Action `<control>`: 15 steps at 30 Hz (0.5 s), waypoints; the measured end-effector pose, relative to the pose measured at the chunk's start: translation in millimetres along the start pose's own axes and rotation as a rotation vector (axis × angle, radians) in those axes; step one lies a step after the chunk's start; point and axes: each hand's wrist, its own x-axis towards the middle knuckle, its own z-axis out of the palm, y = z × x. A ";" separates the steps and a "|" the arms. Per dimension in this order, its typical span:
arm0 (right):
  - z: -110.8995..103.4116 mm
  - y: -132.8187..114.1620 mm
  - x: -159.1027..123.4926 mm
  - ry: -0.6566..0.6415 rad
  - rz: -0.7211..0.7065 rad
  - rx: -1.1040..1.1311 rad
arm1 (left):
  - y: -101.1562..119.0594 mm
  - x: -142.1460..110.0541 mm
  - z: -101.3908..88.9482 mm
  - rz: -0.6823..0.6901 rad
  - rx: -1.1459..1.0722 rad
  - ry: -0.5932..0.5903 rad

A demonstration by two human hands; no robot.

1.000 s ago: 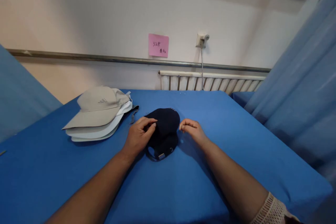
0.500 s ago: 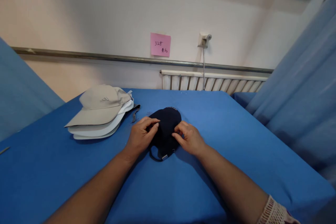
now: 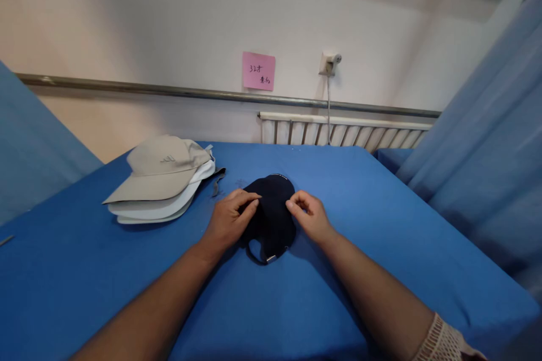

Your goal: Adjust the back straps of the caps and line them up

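Observation:
A black baseball cap [image 3: 273,211] lies on the blue-covered table in front of me, its strap loop and metal buckle toward me. My left hand [image 3: 232,214] is closed on the cap's left side, thumb and forefinger pinching the dark cloth. At the cap's right side, my right hand [image 3: 309,214] pinches with thumb and forefinger at the fabric's edge. The stacked caps [image 3: 163,180] stand to the left of my left hand, a beige one on top and white ones beneath. A dark strap sticks out from the stack's right side.
The blue table cover [image 3: 381,248] spreads round the cap. Blue curtains [image 3: 486,141] hang at both sides. Behind the table are a white radiator [image 3: 351,131], a metal rail [image 3: 169,90], a socket with a plugged-in cord [image 3: 329,101] and a pink note [image 3: 258,71].
My right hand has shifted slightly up and to the right along the cap's side. The cap's crown looks more spread out, and its buckle sits slightly lower. My left hand has barely moved.

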 end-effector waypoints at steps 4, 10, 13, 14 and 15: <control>4.2 -17.8 -5.7 0.086 -0.288 -0.301 | 8.3 -2.0 0.1 0.049 0.007 -0.010; 14.3 -20.8 -6.3 -0.065 -0.304 -0.517 | 22.4 -6.4 0.8 0.099 -0.041 -0.107; 14.5 -14.1 -5.3 -0.012 -0.275 -0.540 | 24.7 -5.4 -4.1 0.039 -0.045 -0.043; 13.8 -12.3 -5.0 0.026 -0.265 -0.539 | 24.8 -4.5 -7.3 0.001 -0.023 -0.010; 13.0 -11.0 -4.7 0.064 -0.257 -0.536 | 24.6 -3.4 -10.8 -0.039 0.010 0.003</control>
